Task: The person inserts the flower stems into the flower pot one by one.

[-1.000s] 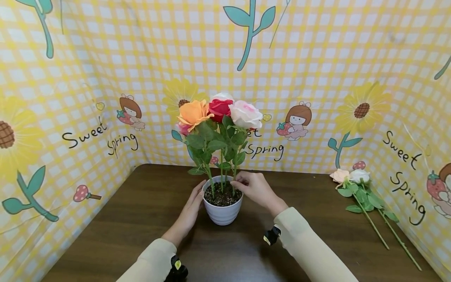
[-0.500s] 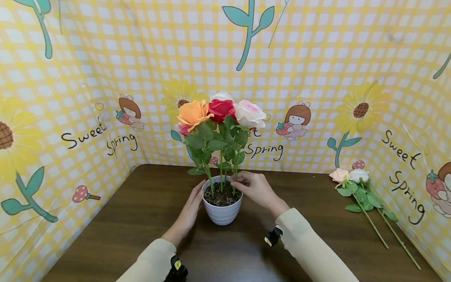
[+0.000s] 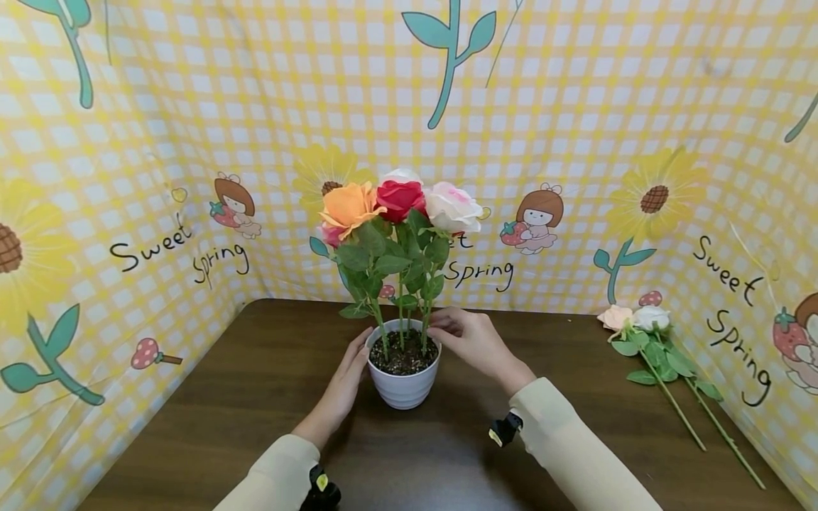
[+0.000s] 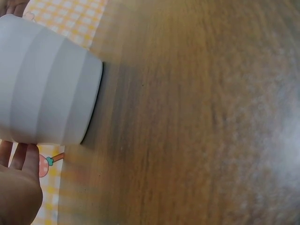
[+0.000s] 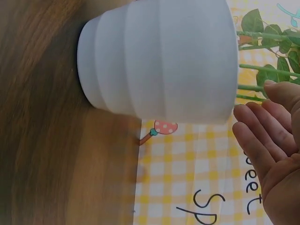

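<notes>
A white ribbed flowerpot point(image 3: 404, 390) with dark soil point(image 3: 401, 362) stands upright on the table. Several roses rise from it, among them an orange rose point(image 3: 350, 208), a red rose point(image 3: 400, 200) and a white-pink rose point(image 3: 452, 206). My left hand point(image 3: 341, 380) rests against the pot's left side with fairly straight fingers; the left wrist view shows its fingertips touching the pot wall point(image 4: 51, 84). Beside the right rim is my right hand point(image 3: 471, 342), close to the white-pink rose's stem. In the right wrist view its thumb and fingers are apart, and nothing shows between them.
Two cut roses, one peach point(image 3: 616, 319) and one white point(image 3: 652, 319), lie on the right of the brown wooden table point(image 3: 211, 426). Yellow checked cloth point(image 3: 575, 92) with printed flowers hangs behind and on both sides.
The white-pink rose has shifted slightly right. My right thumb and fingers have let go of its stem and drawn back a little to the right. The left hand stays against the pot.
</notes>
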`<state>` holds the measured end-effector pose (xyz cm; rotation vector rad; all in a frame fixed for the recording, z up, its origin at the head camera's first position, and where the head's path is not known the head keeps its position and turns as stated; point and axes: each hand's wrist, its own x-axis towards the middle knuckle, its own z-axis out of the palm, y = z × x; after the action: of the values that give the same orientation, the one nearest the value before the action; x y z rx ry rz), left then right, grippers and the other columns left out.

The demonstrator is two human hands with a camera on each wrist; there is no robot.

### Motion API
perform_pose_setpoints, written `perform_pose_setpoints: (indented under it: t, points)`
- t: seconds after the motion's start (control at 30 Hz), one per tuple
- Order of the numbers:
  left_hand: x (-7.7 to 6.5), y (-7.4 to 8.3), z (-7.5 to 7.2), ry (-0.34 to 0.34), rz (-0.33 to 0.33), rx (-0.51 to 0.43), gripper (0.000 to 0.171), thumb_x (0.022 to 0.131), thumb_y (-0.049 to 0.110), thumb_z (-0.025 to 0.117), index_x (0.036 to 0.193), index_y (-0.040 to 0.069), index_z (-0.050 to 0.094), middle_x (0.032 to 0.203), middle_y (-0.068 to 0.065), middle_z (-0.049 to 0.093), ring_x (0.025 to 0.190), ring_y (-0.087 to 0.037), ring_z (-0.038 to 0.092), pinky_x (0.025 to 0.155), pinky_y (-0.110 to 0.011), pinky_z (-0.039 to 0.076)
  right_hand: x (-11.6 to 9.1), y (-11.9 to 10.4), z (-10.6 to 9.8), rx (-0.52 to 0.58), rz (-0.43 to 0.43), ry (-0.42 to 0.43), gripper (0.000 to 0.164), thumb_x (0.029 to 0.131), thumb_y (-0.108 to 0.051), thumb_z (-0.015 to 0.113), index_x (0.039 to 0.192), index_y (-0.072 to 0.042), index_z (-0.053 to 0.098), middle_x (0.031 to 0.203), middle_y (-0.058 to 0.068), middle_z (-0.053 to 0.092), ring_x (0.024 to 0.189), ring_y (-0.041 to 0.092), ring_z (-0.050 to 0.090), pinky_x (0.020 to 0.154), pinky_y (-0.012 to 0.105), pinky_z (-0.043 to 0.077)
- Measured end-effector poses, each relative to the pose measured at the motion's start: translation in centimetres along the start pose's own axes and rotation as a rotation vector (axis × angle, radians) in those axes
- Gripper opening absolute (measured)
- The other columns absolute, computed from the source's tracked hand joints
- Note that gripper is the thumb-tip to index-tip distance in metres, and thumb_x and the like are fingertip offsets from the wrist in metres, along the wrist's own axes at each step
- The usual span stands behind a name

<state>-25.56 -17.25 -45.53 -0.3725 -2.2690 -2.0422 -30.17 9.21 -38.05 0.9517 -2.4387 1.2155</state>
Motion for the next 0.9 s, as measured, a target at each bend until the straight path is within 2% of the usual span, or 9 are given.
perform_pose_setpoints:
  t: [0.27,0.63,0.9]
  points:
    - [0.0,0.1,0.1,-0.001,0.02,0.001,0.052,0.112,0.035,0.029,0.159,0.012,0.024,0.162,-0.014,0.022,0.148,-0.033,0.017,0.114,-0.06,0.022,-1.4,0.8,-2.2,-0.045,-0.024,0.013,0.02,0.096,-0.024,0.07,0.113,-0.013,0.073,0.099,-0.006,0.074,0.086,0.007,0.068,0.076,0.031,0.056]
    - [0.0,0.0,0.1,0.001,0.033,-0.01,0.049,0.112,0.033,0.029,0.158,0.015,0.026,0.162,-0.013,0.023,0.148,-0.032,0.018,0.114,-0.059,0.022,-4.6,3.5,-5.7,-0.12,0.069,-0.006,0.016,0.098,-0.025,0.068,0.111,-0.017,0.073,0.096,-0.011,0.072,0.085,0.005,0.067,0.076,0.031,0.055]
    - [-0.1,0.0,0.1,0.0,0.031,-0.006,0.048,0.112,0.031,0.029,0.158,0.015,0.026,0.162,-0.012,0.023,0.148,-0.032,0.018,0.114,-0.059,0.022,-7.4,6.0,-9.0,-0.227,0.089,0.016,0.016,0.097,-0.023,0.069,0.111,-0.015,0.073,0.094,-0.01,0.072,0.085,0.008,0.067,0.075,0.032,0.056]
